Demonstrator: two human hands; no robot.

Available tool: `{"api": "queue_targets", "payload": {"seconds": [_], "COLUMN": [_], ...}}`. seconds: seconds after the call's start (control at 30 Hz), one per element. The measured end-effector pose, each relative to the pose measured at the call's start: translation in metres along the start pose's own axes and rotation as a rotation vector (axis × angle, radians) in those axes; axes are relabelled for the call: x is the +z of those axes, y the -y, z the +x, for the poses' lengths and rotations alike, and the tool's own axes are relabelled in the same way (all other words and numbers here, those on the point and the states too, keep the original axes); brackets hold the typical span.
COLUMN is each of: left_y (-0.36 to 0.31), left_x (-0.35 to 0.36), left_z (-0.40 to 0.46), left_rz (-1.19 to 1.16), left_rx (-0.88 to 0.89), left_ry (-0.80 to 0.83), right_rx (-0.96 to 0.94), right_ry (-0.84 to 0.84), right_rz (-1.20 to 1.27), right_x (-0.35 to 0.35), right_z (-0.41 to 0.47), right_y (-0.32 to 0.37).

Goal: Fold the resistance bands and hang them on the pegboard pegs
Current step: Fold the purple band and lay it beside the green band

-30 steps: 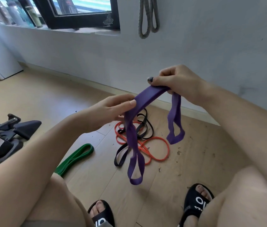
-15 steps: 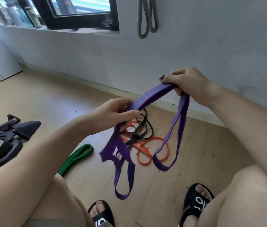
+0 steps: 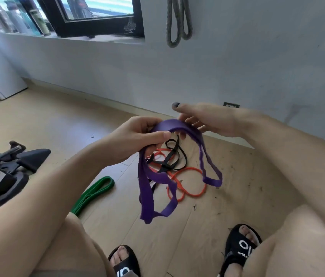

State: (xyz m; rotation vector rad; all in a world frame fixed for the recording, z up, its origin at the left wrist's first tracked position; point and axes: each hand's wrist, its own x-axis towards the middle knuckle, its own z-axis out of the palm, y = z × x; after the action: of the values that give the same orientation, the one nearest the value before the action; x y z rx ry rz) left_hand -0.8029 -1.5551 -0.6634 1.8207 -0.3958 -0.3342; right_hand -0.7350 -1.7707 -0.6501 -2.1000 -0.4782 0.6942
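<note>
Single head-worn view, forward and down, close over the lap.

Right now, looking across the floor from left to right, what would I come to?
Black exercise machine → green band → purple band hanging from the left hand → orange band → right sandal.

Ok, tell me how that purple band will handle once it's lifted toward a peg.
Probably floppy: the purple band droops in loose, twisted loops below the left hand, which grips it. Likely light, since thumb and fingers alone bear it. It may unfold easily, as the right hand only touches its top with straight fingers.
</note>
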Motion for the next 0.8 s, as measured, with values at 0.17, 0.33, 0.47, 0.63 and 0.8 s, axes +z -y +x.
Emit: {"api": "queue_targets", "payload": {"seconds": [0.17, 0.33, 0.47, 0.63, 0.8], "left_y": [0.009, 0.017, 0.020, 0.020, 0.022], "left_x": [-0.001, 0.000, -0.003, -0.008, -0.007], "left_z": [0.004, 0.005, 0.005, 0.004, 0.000], "left_rz": [0.065, 0.103, 0.188, 0.250, 0.171], "left_rx": [-0.026, -0.090, -0.145, -0.104, -0.070], "left_ry": [-0.060, -0.031, 0.009, -0.111, -0.100], "right_rx": [-0.114, -0.220, -0.239, -0.216, -0.141], "right_ry": [-0.018, -0.155, -0.229, -0.239, -0.198], "right_rz": [-0.064, 0.035, 0.101, 0.085, -0.027], "right_x": [0.013, 0.010, 0.001, -0.002, -0.005], "right_z": [-0.002, -0.002, -0.004, -0.006, -0.007], "right_y": [0.011, 0.018, 0.018, 0.013, 0.008]}}
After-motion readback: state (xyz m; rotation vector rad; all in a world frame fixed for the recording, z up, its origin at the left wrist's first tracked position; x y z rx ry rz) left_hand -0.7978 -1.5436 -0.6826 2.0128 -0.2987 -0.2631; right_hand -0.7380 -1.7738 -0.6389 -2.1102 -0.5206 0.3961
